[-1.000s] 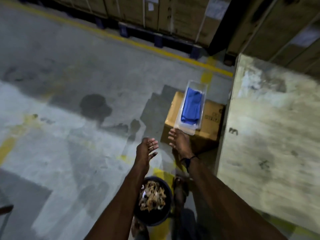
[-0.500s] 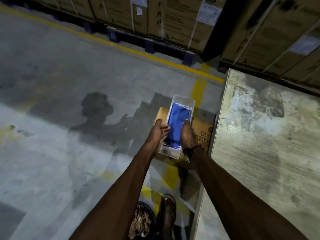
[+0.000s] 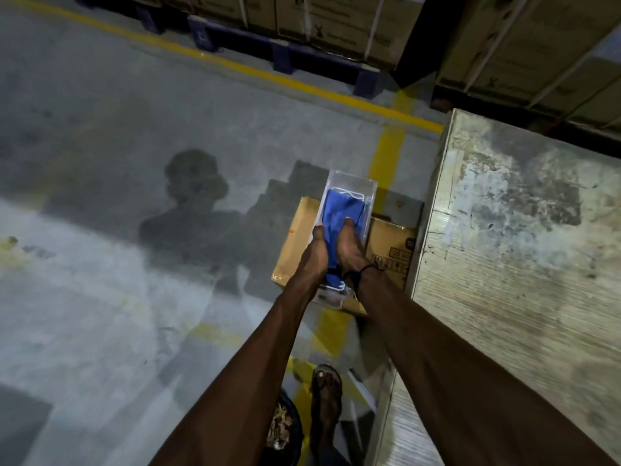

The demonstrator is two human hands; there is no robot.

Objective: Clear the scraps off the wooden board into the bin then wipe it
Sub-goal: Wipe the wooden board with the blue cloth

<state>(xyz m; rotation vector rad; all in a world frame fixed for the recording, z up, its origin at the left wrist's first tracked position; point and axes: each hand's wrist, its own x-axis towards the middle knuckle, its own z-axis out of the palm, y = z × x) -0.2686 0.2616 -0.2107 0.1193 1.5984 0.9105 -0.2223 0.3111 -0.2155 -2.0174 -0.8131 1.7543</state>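
Hands together in the clear tray (image 3: 349,183) on the carton (image 3: 391,253), left hand (image 3: 316,253) and right hand (image 3: 351,250) both pinching the blue cloth (image 3: 339,210); we lift it clear without dragging the tray, then wipe the wooden board (image 3: 524,264), scraps already in the bin (image 3: 295,428).

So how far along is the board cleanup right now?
Scraps already sit in the bin, and the wooden board shows stains but no loose scraps. In hand: the left hand and right hand grip the blue cloth in its clear container. Wiping is left.
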